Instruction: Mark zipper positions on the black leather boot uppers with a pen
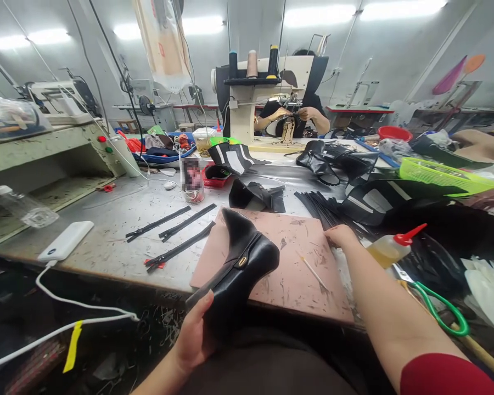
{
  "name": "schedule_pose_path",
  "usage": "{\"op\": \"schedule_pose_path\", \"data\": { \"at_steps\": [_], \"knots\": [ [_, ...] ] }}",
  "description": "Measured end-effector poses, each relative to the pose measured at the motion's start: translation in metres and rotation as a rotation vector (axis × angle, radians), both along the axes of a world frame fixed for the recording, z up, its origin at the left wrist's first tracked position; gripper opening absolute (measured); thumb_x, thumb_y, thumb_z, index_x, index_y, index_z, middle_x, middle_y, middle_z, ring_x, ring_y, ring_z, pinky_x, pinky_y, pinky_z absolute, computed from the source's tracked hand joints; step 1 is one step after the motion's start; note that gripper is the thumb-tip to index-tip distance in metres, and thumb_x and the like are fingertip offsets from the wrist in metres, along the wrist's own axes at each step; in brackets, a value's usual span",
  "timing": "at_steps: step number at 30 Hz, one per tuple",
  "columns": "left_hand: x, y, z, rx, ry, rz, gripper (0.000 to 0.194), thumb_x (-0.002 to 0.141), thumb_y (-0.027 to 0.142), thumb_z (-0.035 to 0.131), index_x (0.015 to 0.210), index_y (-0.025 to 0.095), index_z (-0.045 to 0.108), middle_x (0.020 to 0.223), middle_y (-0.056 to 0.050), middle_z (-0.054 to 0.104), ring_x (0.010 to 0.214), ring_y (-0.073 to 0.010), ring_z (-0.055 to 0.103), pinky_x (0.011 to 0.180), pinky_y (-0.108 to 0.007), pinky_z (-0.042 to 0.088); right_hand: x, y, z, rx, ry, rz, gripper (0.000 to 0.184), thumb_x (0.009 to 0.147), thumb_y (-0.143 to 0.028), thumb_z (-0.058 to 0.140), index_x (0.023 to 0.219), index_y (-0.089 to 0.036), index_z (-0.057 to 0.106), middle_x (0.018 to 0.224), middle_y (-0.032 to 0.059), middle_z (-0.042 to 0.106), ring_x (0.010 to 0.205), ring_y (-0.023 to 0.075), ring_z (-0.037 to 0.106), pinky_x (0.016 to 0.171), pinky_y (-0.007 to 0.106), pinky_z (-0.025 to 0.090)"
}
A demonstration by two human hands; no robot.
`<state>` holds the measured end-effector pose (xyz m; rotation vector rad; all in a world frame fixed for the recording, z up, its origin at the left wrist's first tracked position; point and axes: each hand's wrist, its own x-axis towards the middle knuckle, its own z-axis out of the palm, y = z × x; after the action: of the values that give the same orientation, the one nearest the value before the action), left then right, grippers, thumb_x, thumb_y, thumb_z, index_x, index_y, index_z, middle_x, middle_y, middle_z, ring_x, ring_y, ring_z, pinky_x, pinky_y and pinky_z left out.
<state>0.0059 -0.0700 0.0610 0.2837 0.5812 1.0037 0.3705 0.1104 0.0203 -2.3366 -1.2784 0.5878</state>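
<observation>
My left hand (195, 332) grips a black leather boot upper (251, 258) by its lower left end, thumb on top. The upper has a strap with a small gold oval ornament (242, 261) and lies slanted over a pink cutting board (296, 241). At the board's right edge is my right hand (341, 237), its fingers bent together; what they pinch, if anything, is hidden. A bundle of thin black strips (319, 208) lies just beyond that hand. Several black zippers (181, 247) are laid out left of the board. A thin pale stick (314, 272) rests on the board.
A glue bottle with a red tip (389, 249) and green-handled scissors (440, 312) lie by my right forearm. Black leather pieces (255, 195) sit behind the board. A white power bank (66, 241) is at left. Across the table, a person works at a sewing machine (242, 109).
</observation>
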Motion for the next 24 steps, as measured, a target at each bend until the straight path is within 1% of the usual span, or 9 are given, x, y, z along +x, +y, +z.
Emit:
{"op": "schedule_pose_path", "data": {
  "at_steps": [5,8,10,13,15,17,19,21,24],
  "knots": [
    [-0.010,-0.007,0.017,-0.087,0.083,0.006,0.031,0.072,0.027,0.061,0.100,0.014,0.068,0.101,-0.009,0.068,0.111,-0.0304,0.052,0.104,-0.041,0.031,-0.008,-0.015,0.022,0.090,0.219,-0.083,0.020,0.056,-0.017,0.058,0.046,-0.022,0.041,0.039,0.0000,0.044,0.047,0.0170,0.049,0.043,0.027,0.034],
    [-0.012,-0.009,0.024,-0.068,0.206,-0.015,0.037,0.066,0.023,0.067,0.103,0.013,0.067,0.099,-0.010,0.068,0.110,-0.0319,0.053,0.102,-0.041,0.034,-0.026,-0.024,0.043,0.199,0.434,-0.032,0.028,0.058,-0.023,0.058,0.051,-0.023,0.031,0.041,-0.0055,0.039,0.038,0.0090,0.036,0.038,0.023,0.028],
    [-0.011,-0.008,0.026,-0.035,0.282,-0.010,0.044,0.062,0.021,0.071,0.106,0.014,0.065,0.102,-0.010,0.068,0.110,-0.0322,0.053,0.101,-0.041,0.035,-0.044,-0.030,0.060,0.257,0.562,0.033,0.033,0.058,-0.027,0.060,0.055,-0.023,0.028,0.044,-0.0081,0.037,0.039,0.0063,0.035,0.039,0.019,0.029],
    [-0.008,-0.007,0.027,0.015,0.332,-0.003,0.054,0.059,0.024,0.074,0.111,0.015,0.062,0.106,-0.009,0.066,0.109,-0.0318,0.054,0.100,-0.040,0.036,-0.082,-0.044,0.082,0.312,0.763,0.186,0.036,0.054,-0.033,0.067,0.062,-0.021,0.033,0.051,-0.0094,0.041,0.042,0.0040,0.038,0.039,0.016,0.029],
    [-0.007,-0.007,0.028,0.009,0.360,-0.030,0.056,0.059,0.027,0.075,0.112,0.015,0.061,0.105,-0.010,0.066,0.106,-0.0325,0.055,0.099,-0.041,0.037,-0.110,-0.058,0.092,0.332,1.015,0.407,0.040,0.052,-0.034,0.071,0.068,-0.021,0.037,0.053,-0.0108,0.042,0.039,0.0021,0.036,0.036,0.014,0.026],
    [-0.006,-0.008,0.030,-0.017,0.401,-0.057,0.056,0.059,0.028,0.075,0.111,0.014,0.061,0.102,-0.011,0.068,0.105,-0.0328,0.056,0.099,-0.041,0.037,-0.135,-0.074,0.099,0.260,1.121,0.634,0.037,0.057,-0.033,0.071,0.074,-0.021,0.041,0.055,-0.0104,0.046,0.039,0.0030,0.042,0.035,0.014,0.029],
    [-0.006,-0.010,0.032,-0.010,0.418,-0.056,0.056,0.059,0.028,0.075,0.111,0.013,0.061,0.100,-0.010,0.068,0.108,-0.0322,0.055,0.100,-0.039,0.036,-0.154,-0.089,0.103,0.144,1.117,0.807,0.032,0.062,-0.031,0.069,0.077,-0.021,0.042,0.059,-0.0087,0.049,0.043,0.0055,0.051,0.036,0.014,0.034],
    [-0.006,-0.011,0.034,0.023,0.404,-0.051,0.060,0.057,0.029,0.076,0.113,0.014,0.060,0.101,-0.010,0.068,0.111,-0.0319,0.052,0.102,-0.038,0.035,-0.166,-0.100,0.105,0.061,1.082,0.883,0.029,0.065,-0.029,0.067,0.076,-0.020,0.042,0.063,-0.0078,0.049,0.047,0.0065,0.055,0.037,0.014,0.036],
    [-0.006,-0.012,0.033,0.056,0.388,-0.058,0.064,0.056,0.031,0.076,0.115,0.015,0.059,0.105,-0.010,0.067,0.112,-0.0323,0.051,0.101,-0.039,0.035,-0.173,-0.106,0.105,0.006,1.034,0.883,0.027,0.067,-0.026,0.065,0.075,-0.019,0.040,0.067,-0.0076,0.048,0.048,0.0054,0.056,0.036,0.013,0.035]
  ]
}}
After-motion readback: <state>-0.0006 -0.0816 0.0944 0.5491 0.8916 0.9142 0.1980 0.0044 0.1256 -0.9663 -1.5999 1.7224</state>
